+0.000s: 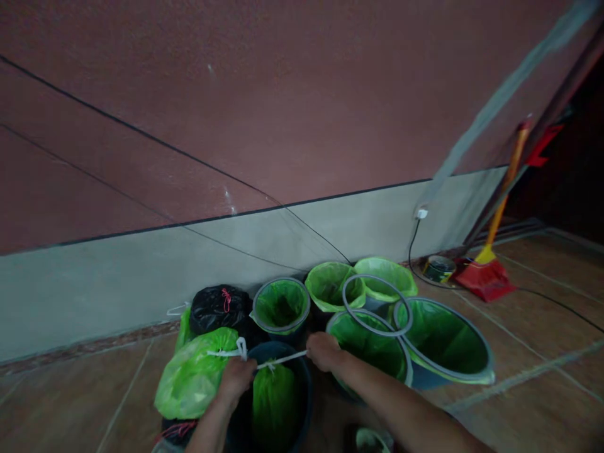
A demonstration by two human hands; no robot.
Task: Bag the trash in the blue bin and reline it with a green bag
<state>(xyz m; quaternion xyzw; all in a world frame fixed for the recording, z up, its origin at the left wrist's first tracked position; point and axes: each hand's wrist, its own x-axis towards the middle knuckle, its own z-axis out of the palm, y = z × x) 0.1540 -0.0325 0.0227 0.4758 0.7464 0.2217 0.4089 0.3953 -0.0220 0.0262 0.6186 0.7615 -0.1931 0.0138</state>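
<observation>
My left hand point(234, 379) and my right hand point(323, 351) pull a white drawstring point(283, 360) taut between them. The string closes a green bag point(272, 402) that sits inside a dark bin point(304, 377) right below me. Both fists are closed on the string, the left one low, the right one slightly higher.
A full green bag point(193, 377) tied with white string and a tied black bag point(218, 307) lie left. Several grey bins point(280, 306) lined with green bags stand behind, a loose grey ring point(376, 305) on top. A red dustpan with an orange handle point(486, 277) and a wall socket point(421, 214) are right.
</observation>
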